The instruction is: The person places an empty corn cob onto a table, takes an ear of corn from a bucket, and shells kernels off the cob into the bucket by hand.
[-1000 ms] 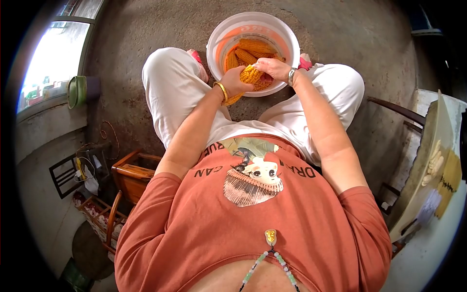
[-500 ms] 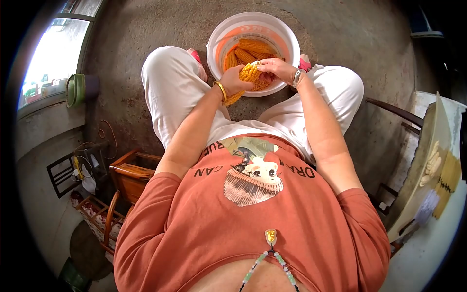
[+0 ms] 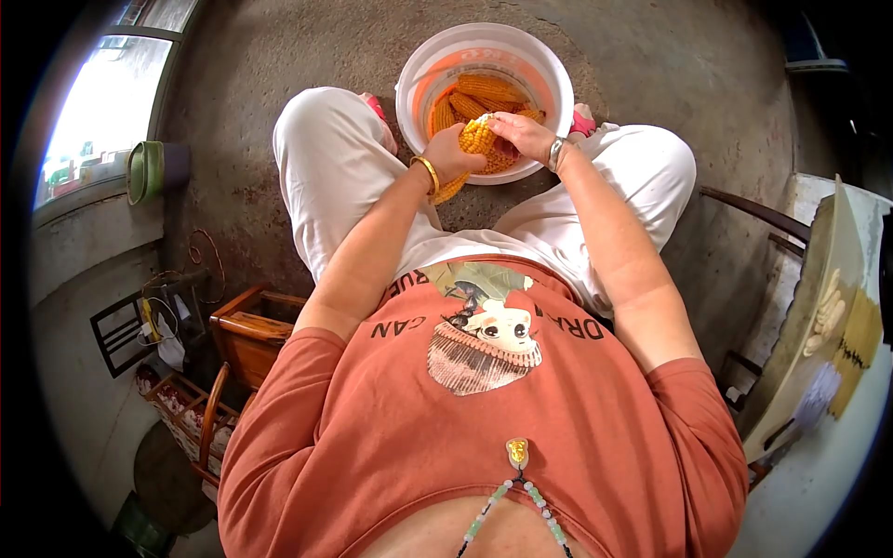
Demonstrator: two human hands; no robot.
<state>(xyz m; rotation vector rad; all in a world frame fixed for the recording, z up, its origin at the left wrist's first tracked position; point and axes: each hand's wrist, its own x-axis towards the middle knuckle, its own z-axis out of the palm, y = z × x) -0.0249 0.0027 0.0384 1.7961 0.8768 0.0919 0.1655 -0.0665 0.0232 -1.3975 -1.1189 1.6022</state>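
My left hand (image 3: 451, 155) is wrapped round a yellow corn cob (image 3: 476, 138), which slants over the near rim of a white bucket (image 3: 411, 88). One end of the cob points away from me and its lower end sticks out below my left hand. At the far end of the cob, my right hand (image 3: 526, 136) presses its thumb and fingers against the kernels, closed on the cob. Inside the bucket, several orange-yellow corn cobs (image 3: 488, 88) lie in a heap, with loose kernels partly hidden by my hands.
The bucket stands on a concrete floor (image 3: 307, 56) between my knees. To the left are a wooden chair (image 3: 251, 335) and a green bin (image 3: 144, 173) by the window. A table (image 3: 800, 325) with items on it stands at the right.
My right hand and wrist have shifted slightly left and nearer to me along the cob's far end. The left hand and the cob stay almost in place.
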